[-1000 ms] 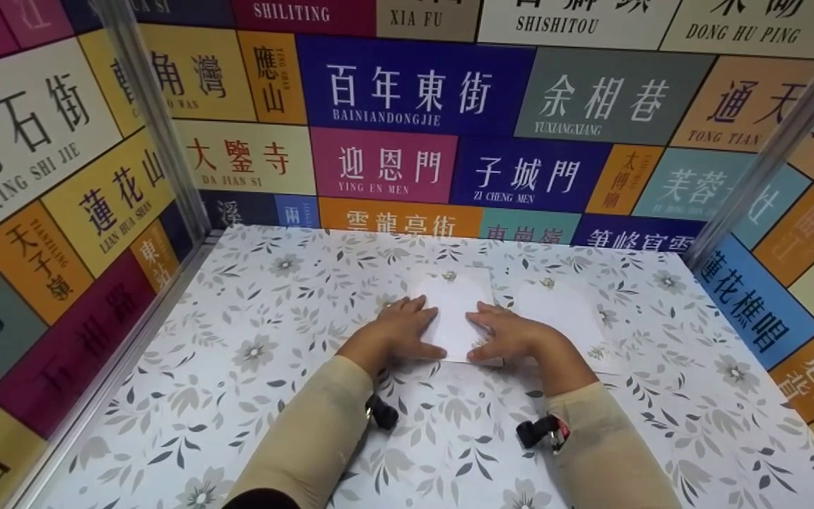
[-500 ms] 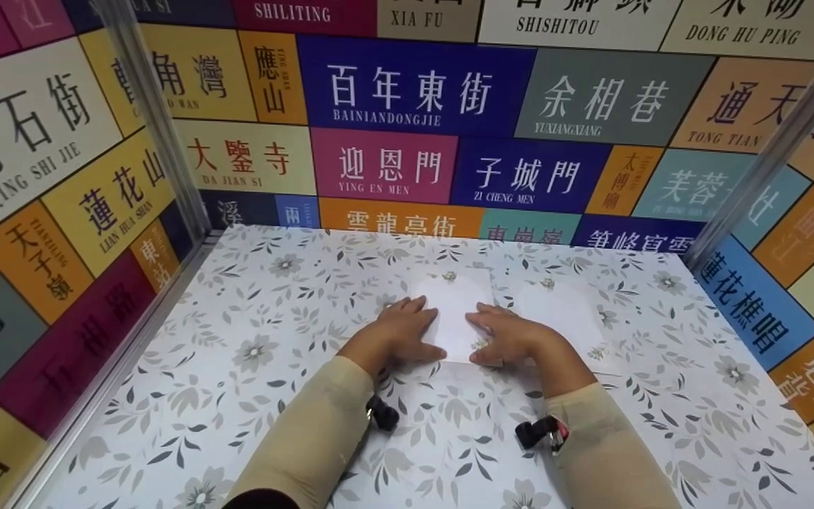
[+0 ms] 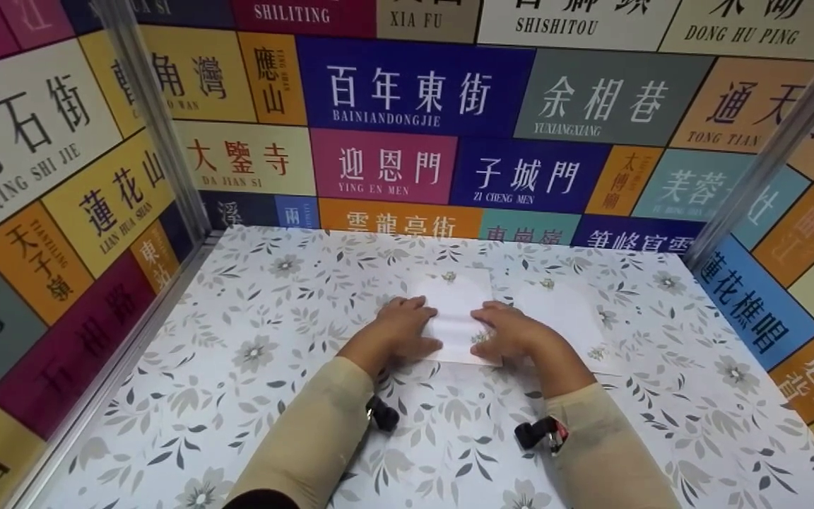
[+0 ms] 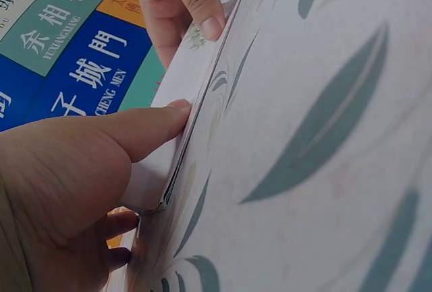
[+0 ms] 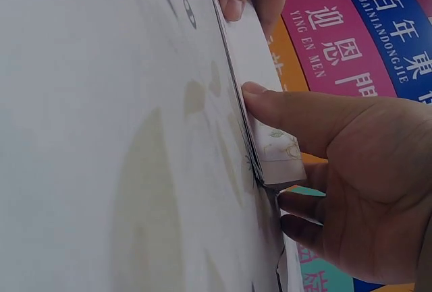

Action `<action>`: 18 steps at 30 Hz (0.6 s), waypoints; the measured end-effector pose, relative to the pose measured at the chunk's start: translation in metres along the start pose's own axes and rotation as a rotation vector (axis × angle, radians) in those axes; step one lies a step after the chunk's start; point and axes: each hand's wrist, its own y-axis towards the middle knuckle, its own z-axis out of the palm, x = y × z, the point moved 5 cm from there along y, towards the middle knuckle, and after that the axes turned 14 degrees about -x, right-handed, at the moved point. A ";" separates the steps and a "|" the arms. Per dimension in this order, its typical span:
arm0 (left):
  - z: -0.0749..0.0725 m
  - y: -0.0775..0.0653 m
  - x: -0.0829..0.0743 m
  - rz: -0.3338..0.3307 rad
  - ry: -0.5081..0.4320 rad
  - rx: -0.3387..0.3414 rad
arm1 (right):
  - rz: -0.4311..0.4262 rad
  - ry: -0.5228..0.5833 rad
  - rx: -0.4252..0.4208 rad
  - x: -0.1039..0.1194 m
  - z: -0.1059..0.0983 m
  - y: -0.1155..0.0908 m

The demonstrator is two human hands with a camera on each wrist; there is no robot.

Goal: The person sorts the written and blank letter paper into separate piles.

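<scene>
In the head view, a white sheet of paper (image 3: 453, 300) with small printed flowers lies between both hands. My left hand (image 3: 403, 329) grips its left side and my right hand (image 3: 511, 331) its right side. A shaded band now crosses the sheet between the thumbs. In the left wrist view the thumb presses on the paper (image 4: 165, 113) close to its near edge; some fingers are hidden behind it. The right wrist view shows the other thumb on the paper (image 5: 250, 49) likewise, fingers curled around the side. Several thin layers show along that edge.
A second white flower-printed sheet (image 3: 559, 311) lies flat to the right, partly behind the right hand. The table (image 3: 251, 424) has a pale leaf-patterned cover. Colourful sign-covered panels (image 3: 414, 85) with metal posts stand around its back and sides.
Both thumbs have shifted slightly and the near part of the sheet has bent, making the shaded band. The right fingers moved a little to the right. The second sheet has not moved.
</scene>
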 end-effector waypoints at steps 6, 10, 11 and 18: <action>-0.001 0.000 0.000 -0.028 -0.013 -0.021 | 0.043 -0.021 -0.070 -0.001 -0.004 -0.001; 0.001 0.000 0.001 -0.057 -0.028 -0.018 | 0.080 -0.032 -0.085 -0.002 -0.005 -0.002; 0.001 0.000 0.001 -0.057 -0.029 -0.018 | 0.089 -0.033 -0.084 -0.002 -0.005 -0.002; 0.001 0.002 0.002 -0.039 -0.002 -0.039 | 0.110 -0.036 -0.075 -0.002 -0.006 -0.003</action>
